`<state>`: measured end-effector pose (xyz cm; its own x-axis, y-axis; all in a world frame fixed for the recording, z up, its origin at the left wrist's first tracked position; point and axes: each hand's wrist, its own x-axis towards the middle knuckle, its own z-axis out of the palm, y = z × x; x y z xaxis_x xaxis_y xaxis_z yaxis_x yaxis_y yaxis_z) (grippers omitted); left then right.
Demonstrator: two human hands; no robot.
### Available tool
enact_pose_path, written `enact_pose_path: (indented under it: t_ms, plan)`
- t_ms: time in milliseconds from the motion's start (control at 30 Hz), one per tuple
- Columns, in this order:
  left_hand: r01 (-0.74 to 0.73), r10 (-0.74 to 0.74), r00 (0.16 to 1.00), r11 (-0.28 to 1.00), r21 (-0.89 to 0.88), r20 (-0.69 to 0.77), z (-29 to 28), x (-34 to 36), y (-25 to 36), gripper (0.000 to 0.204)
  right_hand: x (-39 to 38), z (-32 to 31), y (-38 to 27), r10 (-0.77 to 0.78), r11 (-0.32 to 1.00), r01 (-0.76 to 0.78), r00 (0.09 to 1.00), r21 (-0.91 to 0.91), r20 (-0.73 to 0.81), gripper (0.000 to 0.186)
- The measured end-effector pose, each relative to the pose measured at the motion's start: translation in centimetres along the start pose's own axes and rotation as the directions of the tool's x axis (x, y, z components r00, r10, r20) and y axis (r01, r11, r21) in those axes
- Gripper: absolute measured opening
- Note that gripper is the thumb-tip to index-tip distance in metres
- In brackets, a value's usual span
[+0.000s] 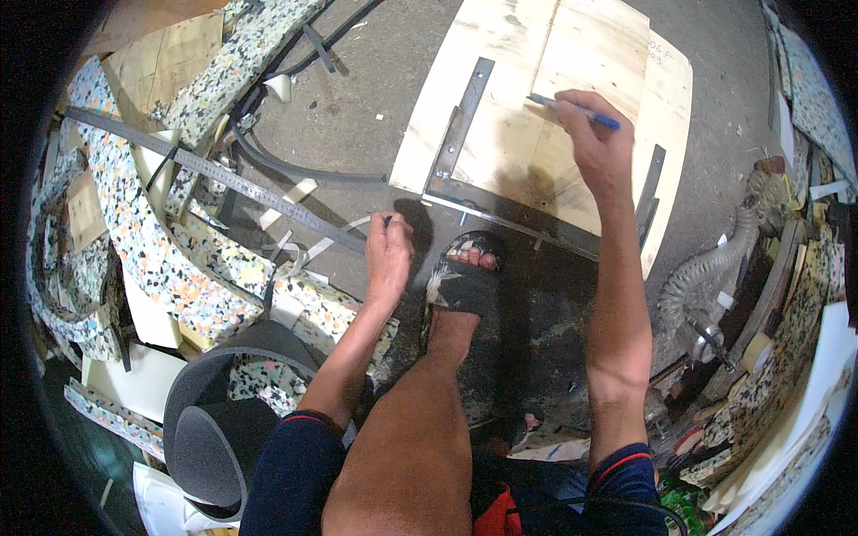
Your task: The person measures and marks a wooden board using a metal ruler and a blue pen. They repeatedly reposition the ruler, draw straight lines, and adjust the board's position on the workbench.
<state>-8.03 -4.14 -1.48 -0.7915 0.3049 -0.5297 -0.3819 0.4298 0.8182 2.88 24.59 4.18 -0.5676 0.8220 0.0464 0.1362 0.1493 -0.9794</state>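
A pale plywood panel point(590, 54) lies on the floor ahead of me, with dark metal strips point(469, 121) fixed to it and a metal bar point(514, 221) along its near edge. Over the panel, my right hand point(594, 143) grips a blue pen point(585, 112), its point angled left towards the wood. My left hand point(389, 255) is closed, left of the panel's near corner. A long metal ruler point(259, 192) runs from it to the far left, its near end at the hand. A small dark blue piece shows at those fingertips, too small to name.
Speckled foam offcuts point(143, 214) pile up on the left, near a curled grey foam sheet point(210, 447). A ribbed hose point(706, 268) and more scraps line the right side. My sandalled foot point(465, 268) stands just short of the panel. A dark curved strip point(304, 170) lies beyond the ruler.
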Motion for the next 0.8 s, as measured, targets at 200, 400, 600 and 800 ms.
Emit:
enact_pose_path:
  t_ms: [200,400,600,800]
  plan:
    - [-0.304,0.269,0.919,0.949,0.083,0.289,0.1,-2.6,5.2,0.023,-6.9,-2.4,-4.8,0.145,0.982,-0.145,0.989,0.118,0.014,0.020]
    - [-0.465,0.422,0.815,0.885,0.014,0.398,0.6,-3.9,6.2,0.026,-10.8,-1.3,-7.0,0.254,0.930,-0.287,0.953,0.227,0.164,0.020]
    - [-0.452,0.428,0.792,0.890,-0.054,0.435,1.6,-5.8,7.6,0.025,-11.7,-1.8,-7.0,0.213,0.923,-0.269,0.953,0.275,0.216,0.017]
    - [-0.768,0.617,0.599,0.623,0.147,0.510,2.2,-6.1,8.6,0.023,-12.3,-2.6,-7.1,0.248,0.915,-0.315,0.932,0.253,0.263,0.014]
